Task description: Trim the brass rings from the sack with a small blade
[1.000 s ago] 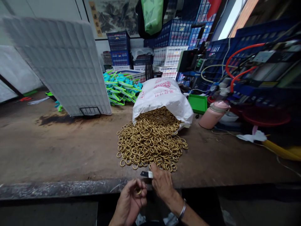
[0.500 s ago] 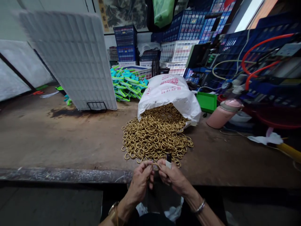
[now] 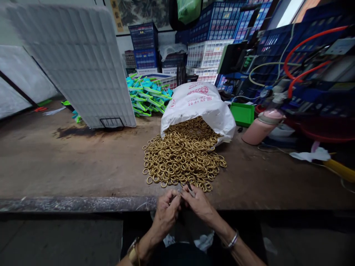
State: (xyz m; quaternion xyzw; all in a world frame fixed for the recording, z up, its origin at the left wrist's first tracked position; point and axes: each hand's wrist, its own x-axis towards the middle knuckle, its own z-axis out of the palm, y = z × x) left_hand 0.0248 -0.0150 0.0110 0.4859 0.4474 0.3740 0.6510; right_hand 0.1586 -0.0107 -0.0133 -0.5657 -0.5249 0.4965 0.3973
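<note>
My left hand [image 3: 166, 210] is closed in a pinch at the table's front edge. A gold-coloured ring, plain to see half a second ago, is now almost wholly hidden by its fingers. My right hand [image 3: 200, 203] is closed around a slim small knife-like tool [image 3: 190, 189], its dark end sticking up between thumb and forefinger. The fingertips of both hands meet or nearly meet. Just beyond them lies a heap of gold-coloured rings [image 3: 180, 159], spilling out of the open mouth of a white sack [image 3: 194, 101] with red print.
A white ribbed panel [image 3: 74, 70] stands on the table [image 3: 83, 162] at left. Behind it are green and blue plastic parts [image 3: 148, 96]. At right are a green tray [image 3: 242, 114], a pink bottle [image 3: 262, 127] and red hoses. Stacked crates [image 3: 208, 53] fill the back.
My hands have come closer together, and the ring between their fingertips has gone out of sight. The tool in my right hand has turned from upright to tilted left. The view has shifted slightly.
</note>
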